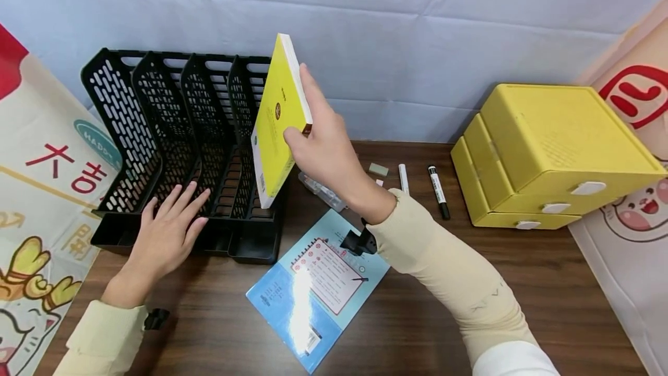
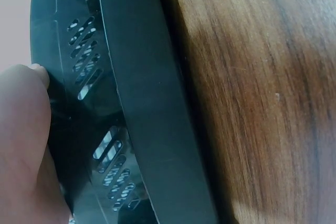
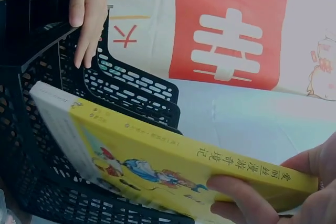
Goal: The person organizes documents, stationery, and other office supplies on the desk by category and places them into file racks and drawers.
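A yellow paperback book [image 1: 279,115] is gripped by my right hand [image 1: 329,144], thumb on one cover and fingers on the other. It stands upright and tilted at the rightmost slot of a black file organizer [image 1: 209,237]. In the right wrist view the book [image 3: 157,166] shows an illustrated cover and a printed spine. My left hand [image 1: 169,228] rests with extended fingers on the organizer's front part, left of its middle. The left wrist view shows part of that hand [image 2: 23,129] against the organizer's front wall [image 2: 152,98].
A blue booklet [image 1: 292,300] lies on the wooden table in front of the organizer. Behind the right arm are a clear plastic case [image 1: 320,190], an eraser [image 1: 378,169], a white pen [image 1: 403,177] and a black-and-white marker [image 1: 438,190]. A yellow drawer box [image 1: 563,138] stands at right.
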{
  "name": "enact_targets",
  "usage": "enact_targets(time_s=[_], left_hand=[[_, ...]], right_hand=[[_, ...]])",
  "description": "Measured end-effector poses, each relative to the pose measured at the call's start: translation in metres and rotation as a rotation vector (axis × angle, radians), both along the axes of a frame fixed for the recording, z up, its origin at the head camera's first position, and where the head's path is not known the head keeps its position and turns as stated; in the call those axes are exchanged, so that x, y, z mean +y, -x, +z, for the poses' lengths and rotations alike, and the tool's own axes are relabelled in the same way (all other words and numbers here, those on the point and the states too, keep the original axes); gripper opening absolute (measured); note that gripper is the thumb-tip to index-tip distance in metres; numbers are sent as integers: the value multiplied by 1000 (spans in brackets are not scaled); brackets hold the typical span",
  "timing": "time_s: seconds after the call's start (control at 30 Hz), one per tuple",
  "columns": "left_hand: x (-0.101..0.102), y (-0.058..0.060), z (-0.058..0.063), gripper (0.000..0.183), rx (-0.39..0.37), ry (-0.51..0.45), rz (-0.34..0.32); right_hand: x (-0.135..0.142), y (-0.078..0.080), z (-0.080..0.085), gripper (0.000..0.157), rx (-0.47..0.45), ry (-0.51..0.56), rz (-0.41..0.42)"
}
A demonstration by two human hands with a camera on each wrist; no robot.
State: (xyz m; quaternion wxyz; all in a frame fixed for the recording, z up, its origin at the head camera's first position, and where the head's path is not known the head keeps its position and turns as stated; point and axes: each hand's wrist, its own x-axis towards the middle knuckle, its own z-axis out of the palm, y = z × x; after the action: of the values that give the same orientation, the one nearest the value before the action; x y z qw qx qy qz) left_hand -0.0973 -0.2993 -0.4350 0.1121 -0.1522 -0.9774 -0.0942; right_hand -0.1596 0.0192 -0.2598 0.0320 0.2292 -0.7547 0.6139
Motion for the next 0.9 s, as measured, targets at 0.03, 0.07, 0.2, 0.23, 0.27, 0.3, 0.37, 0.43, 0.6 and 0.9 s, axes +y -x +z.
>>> enact_targets(time_s=[0.03, 0.07, 0.2, 0.23, 0.27, 0.3, 0.37, 0.43, 0.6, 0.9], left_hand=[[0, 0, 0, 53, -3, 0, 0], [0, 0, 0, 53, -6, 0, 1], [0, 1, -1, 53, -15, 4, 3], [0, 1, -1, 53, -14, 4, 3], [0, 1, -1, 53, -11, 4, 4], [0, 1, -1, 52, -9, 4, 4], [0, 1, -1, 53, -4, 2, 3], [-1, 1, -1, 53, -2, -1, 2], [-2, 2, -2, 53, -2, 0, 2], [-2, 2, -3, 52, 4, -5, 2]], right_hand=[[-2, 0, -1, 82, 7, 5, -3], [-3, 1, -2, 82, 18, 3, -7], [-10, 2, -8, 80, 39, -19, -5], [-11, 2, -10, 80, 46, -32, -7], [-13, 3, -12, 80, 57, -45, -9], [-15, 3, -14, 79, 68, -55, -13], [-20, 5, -18, 79, 95, -75, -28], [-24, 7, -21, 78, 119, -86, -38], [-34, 14, -33, 72, 144, -120, -64], [-48, 16, -54, 61, 109, -190, -87]])
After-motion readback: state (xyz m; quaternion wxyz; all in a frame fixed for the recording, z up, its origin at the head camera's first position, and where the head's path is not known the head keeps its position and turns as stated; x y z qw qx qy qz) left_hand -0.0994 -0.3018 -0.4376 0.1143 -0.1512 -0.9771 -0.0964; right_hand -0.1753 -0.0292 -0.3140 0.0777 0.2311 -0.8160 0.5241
